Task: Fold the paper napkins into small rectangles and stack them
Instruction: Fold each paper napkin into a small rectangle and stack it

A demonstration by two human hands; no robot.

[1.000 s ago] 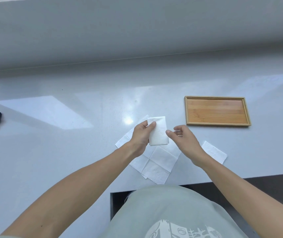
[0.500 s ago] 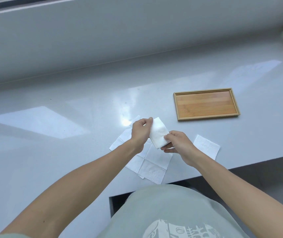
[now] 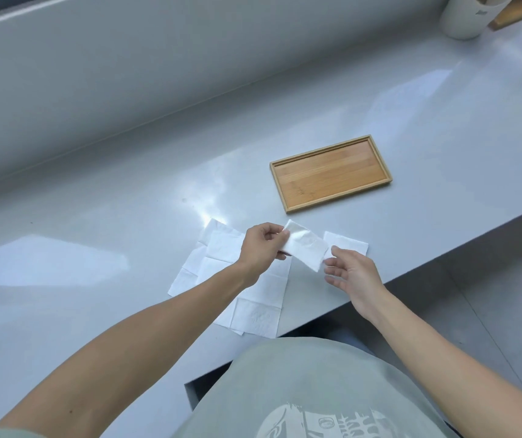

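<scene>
A folded white napkin (image 3: pixel 305 245) hangs in the air above the grey counter, long side running down to the right. My left hand (image 3: pixel 261 248) pinches its upper left end. My right hand (image 3: pixel 351 276) touches its lower right corner with thumb and fingertips, the other fingers spread. Under my left arm lie unfolded white napkins (image 3: pixel 247 295), overlapping in a loose pile. A small folded napkin (image 3: pixel 349 243) rests flat on the counter just behind my right hand.
A shallow wooden tray (image 3: pixel 330 173) sits on the counter (image 3: pixel 126 216) beyond the napkins, nothing in it. A white cylindrical container (image 3: pixel 466 15) stands at the far right corner. The counter's front edge runs close to my body.
The held napkin has turned from upright to slanting down to the right and looks longer. My right hand moved down to its lower corner. The camera tilted, bringing the white container into view.
</scene>
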